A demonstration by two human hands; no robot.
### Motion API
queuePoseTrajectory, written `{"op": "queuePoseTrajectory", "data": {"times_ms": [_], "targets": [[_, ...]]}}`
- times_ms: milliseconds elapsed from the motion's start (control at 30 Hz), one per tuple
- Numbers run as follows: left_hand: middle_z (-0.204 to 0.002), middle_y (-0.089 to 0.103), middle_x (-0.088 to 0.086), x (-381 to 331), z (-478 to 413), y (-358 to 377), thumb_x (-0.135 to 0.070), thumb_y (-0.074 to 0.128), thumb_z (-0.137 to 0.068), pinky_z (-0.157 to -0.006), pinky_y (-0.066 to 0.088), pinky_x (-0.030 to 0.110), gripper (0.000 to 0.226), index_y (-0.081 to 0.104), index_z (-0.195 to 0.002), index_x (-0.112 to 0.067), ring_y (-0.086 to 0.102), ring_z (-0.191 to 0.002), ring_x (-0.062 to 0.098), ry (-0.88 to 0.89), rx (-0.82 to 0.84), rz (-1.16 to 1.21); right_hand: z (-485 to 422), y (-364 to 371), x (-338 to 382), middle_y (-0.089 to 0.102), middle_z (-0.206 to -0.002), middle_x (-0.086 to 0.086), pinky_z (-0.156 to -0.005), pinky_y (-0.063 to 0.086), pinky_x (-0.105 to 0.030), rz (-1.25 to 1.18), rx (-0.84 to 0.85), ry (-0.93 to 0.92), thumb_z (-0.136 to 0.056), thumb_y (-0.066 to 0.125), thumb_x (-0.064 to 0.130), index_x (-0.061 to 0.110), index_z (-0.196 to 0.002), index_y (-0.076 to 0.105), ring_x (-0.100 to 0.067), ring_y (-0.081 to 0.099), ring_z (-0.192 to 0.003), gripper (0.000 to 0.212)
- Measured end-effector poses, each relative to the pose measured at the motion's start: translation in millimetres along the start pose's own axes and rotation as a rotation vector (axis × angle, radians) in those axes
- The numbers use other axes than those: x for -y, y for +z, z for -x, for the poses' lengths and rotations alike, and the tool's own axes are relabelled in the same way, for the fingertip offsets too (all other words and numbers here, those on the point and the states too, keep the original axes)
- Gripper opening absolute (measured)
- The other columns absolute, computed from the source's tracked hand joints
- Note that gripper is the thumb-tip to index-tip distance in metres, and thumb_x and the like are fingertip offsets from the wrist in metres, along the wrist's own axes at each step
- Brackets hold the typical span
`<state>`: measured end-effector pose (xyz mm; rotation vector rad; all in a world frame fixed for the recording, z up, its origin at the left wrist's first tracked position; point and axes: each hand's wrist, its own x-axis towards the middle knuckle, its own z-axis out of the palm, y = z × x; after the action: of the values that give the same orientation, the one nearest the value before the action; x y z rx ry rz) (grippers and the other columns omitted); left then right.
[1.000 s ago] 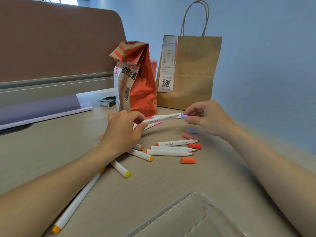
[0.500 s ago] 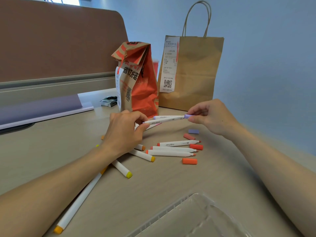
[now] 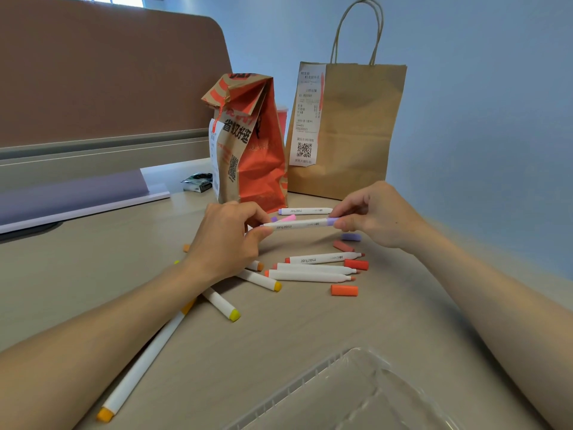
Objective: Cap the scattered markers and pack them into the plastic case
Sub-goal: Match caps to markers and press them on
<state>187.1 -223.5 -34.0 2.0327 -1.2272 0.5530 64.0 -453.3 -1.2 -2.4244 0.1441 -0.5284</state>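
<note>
The purple marker (image 3: 297, 225) is hanging level above the desk (image 3: 93, 274) between both hands. A second ago it was tilting up to the right with the purple cap (image 3: 333, 221) only meeting its tip; now the cap is sitting on the end. The left hand (image 3: 226, 240) is still pinching the barrel's left end in its fingers, and the right hand (image 3: 375, 215) is still pinching the cap between thumb and forefinger.

The plastic case (image 3: 356, 395) is lying at the near edge, only partly in view. A red paper bag (image 3: 251, 144), folded shut at the top, and a brown handled bag (image 3: 350, 128) bearing a receipt (image 3: 308, 116) are standing at the back, their contents hidden.

On the desk, three uncapped markers (image 3: 310, 276) are lying side by side below the hands, with a red cap (image 3: 356, 264), an orange cap (image 3: 344, 290), a dull red cap (image 3: 342, 246) and a loose purple cap (image 3: 351, 237) near them. Yellow-capped markers (image 3: 221, 305) are lying under the left wrist, and an orange-capped marker (image 3: 139, 367) is lying under the left forearm. A brown partition (image 3: 108, 72) and a blue wall (image 3: 480, 88) are closing off the space behind.
</note>
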Motion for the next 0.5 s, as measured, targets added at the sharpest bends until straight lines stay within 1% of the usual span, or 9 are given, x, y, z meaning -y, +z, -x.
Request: {"op": "queuePoseTrajectory", "data": {"times_ms": [33, 100, 200, 267, 333, 400, 467, 500], "targets": [[-0.07, 0.058, -0.019, 0.0, 0.1, 0.3, -0.017, 0.079, -0.081, -0.072, 0.05, 0.046, 0.007, 0.075, -0.086, -0.019, 0.057, -0.069, 0.013, 0.0, 0.003, -0.003, 0.0, 0.9, 0.1, 0.073, -0.072, 0.003, -0.068, 0.051, -0.032, 0.003, -0.005, -0.002, -0.079, 0.081, 0.018, 0.025, -0.079, 0.078, -0.019, 0.062, -0.067, 0.008], [-0.07, 0.059, -0.017, 0.7, 0.3, 0.4, -0.016, 0.079, -0.08, -0.072, 0.05, 0.046, 0.007, 0.075, -0.085, -0.018, 0.058, -0.069, 0.013, -0.007, 0.003, -0.006, -0.6, 3.0, 0.3, 0.073, -0.072, 0.003, -0.066, 0.049, -0.029, 0.008, -0.009, 0.002, -0.078, 0.081, 0.017, 0.026, -0.077, 0.077, -0.012, 0.059, -0.064, 0.01], [-0.07, 0.062, -0.016, 1.4, 0.6, -0.4, -0.014, 0.079, -0.08, -0.073, 0.051, 0.044, 0.006, 0.076, -0.084, -0.016, 0.059, -0.068, 0.013, -0.02, -0.004, 0.006, -0.5, 6.1, 1.7, 0.072, -0.071, 0.008, -0.061, 0.047, -0.017, 0.016, 0.002, 0.015, -0.08, 0.08, 0.014, 0.022, -0.081, 0.079, -0.007, 0.059, -0.062, 0.008], [-0.071, 0.065, -0.013, 0.7, 0.9, -0.9, -0.014, 0.079, -0.08, -0.073, 0.051, 0.042, 0.005, 0.076, -0.084, -0.016, 0.06, -0.068, 0.013, -0.024, 0.0, 0.011, -1.1, 7.4, 1.5, 0.072, -0.071, 0.009, -0.059, 0.046, -0.014, 0.018, -0.006, 0.014, -0.08, 0.08, 0.014, 0.021, -0.083, 0.079, -0.006, 0.06, -0.061, 0.008], [-0.072, 0.068, -0.01, 0.8, 1.1, -1.4, -0.014, 0.079, -0.08, -0.073, 0.051, 0.041, 0.005, 0.076, -0.084, -0.016, 0.061, -0.067, 0.013, -0.029, -0.002, 0.012, -1.4, 7.7, 2.3, 0.072, -0.072, 0.009, -0.059, 0.047, -0.013, 0.02, -0.009, 0.014, -0.08, 0.08, 0.013, 0.02, -0.084, 0.08, -0.006, 0.061, -0.063, 0.007], [-0.072, 0.068, -0.011, 1.7, 0.8, -1.2, -0.016, 0.078, -0.081, -0.073, 0.051, 0.038, 0.004, 0.076, -0.085, -0.017, 0.061, -0.068, 0.012, -0.051, -0.009, 0.012, -0.9, 6.8, 4.4, 0.073, -0.073, 0.008, -0.062, 0.05, -0.015, 0.013, 0.002, 0.015, -0.082, 0.078, 0.014, 0.019, -0.085, 0.08, -0.009, 0.063, -0.066, 0.006], [-0.072, 0.067, -0.013, 1.4, -0.4, 0.0, -0.019, 0.077, -0.082, -0.074, 0.051, 0.035, 0.003, 0.076, -0.085, -0.019, 0.06, -0.068, 0.009, -0.081, -0.001, 0.014, 0.2, 0.6, 4.7, 0.074, -0.074, 0.003, -0.066, 0.054, -0.016, -0.091, -0.013, 0.024, -0.086, 0.074, 0.015, 0.016, -0.087, 0.079, -0.009, 0.066, -0.068, 0.005], [-0.072, 0.066, -0.015, 1.3, -1.1, 0.8, -0.021, 0.076, -0.083, -0.076, 0.05, 0.035, 0.002, 0.075, -0.084, -0.022, 0.059, -0.068, 0.007, -0.098, 0.017, 0.004, 0.4, -4.9, 2.3, 0.074, -0.076, 0.002, -0.067, 0.055, -0.017, -0.152, -0.046, 0.037, -0.089, 0.07, 0.016, 0.016, -0.088, 0.078, -0.009, 0.066, -0.069, 0.008]]}}
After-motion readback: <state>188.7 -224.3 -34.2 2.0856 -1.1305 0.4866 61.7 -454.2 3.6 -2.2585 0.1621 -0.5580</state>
